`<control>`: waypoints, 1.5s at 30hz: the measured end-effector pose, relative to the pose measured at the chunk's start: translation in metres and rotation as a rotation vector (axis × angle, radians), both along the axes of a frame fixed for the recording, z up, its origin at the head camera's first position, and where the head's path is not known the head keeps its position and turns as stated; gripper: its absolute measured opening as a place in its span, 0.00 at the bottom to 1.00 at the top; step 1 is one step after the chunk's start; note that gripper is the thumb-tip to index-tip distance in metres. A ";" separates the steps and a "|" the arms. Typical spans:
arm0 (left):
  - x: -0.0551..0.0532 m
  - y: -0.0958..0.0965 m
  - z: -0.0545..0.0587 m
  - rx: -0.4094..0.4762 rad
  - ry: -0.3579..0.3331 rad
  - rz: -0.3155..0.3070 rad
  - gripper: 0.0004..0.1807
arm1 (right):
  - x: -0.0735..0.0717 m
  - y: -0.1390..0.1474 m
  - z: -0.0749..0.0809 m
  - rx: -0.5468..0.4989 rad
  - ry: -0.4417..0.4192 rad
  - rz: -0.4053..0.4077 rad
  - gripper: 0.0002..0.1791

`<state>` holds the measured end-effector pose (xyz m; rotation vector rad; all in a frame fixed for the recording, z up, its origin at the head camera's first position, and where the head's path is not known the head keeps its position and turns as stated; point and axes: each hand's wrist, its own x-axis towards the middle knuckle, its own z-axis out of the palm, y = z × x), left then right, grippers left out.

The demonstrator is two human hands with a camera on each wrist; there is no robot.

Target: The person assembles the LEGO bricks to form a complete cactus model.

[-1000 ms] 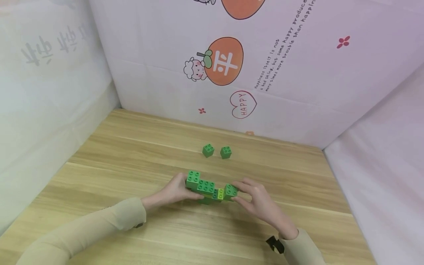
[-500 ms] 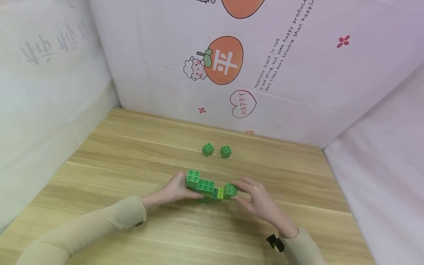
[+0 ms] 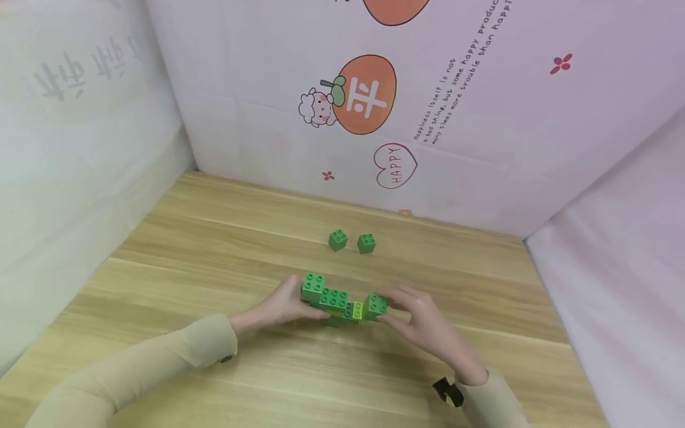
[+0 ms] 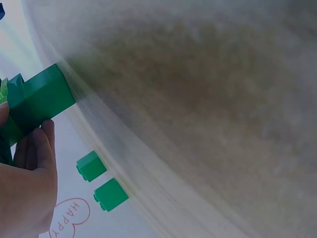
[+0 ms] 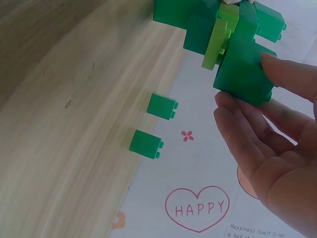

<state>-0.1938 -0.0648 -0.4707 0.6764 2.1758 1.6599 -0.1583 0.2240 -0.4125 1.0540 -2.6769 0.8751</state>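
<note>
My left hand [image 3: 283,303] grips the left end of a structure of stacked toy building bricks [image 3: 334,299], thumb along its near side. Mostly green, the structure carries a thin lime piece [image 3: 357,310] toward its right end. At that end my right hand [image 3: 423,318] pinches a square green brick [image 3: 374,305] with four studs on top. In the right wrist view, the thumb lies on one face of this brick [image 5: 245,72] and the fingers on another, beside the lime piece [image 5: 216,44]. The left wrist view catches only part of the left hand [image 4: 29,188], under the structure [image 4: 44,91].
Two loose green bricks, a left one [image 3: 338,240] and a right one [image 3: 366,243], stand studs up on the wooden table [image 3: 241,238] beyond the hands. A white printed cloth [image 3: 257,131] rises behind the table, with white cloth at both sides.
My right hand has shifted slightly to the right, its fingers now nearer the outer side of the square brick. The left hand and the structure stay almost where they were.
</note>
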 end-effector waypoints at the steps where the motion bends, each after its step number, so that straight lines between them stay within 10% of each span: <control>1: 0.000 0.000 0.000 -0.002 0.001 0.001 0.23 | 0.000 -0.001 0.000 -0.001 -0.006 0.001 0.23; 45: 0.001 0.001 -0.003 -0.001 0.017 0.006 0.23 | -0.001 -0.005 0.006 0.164 0.040 0.004 0.24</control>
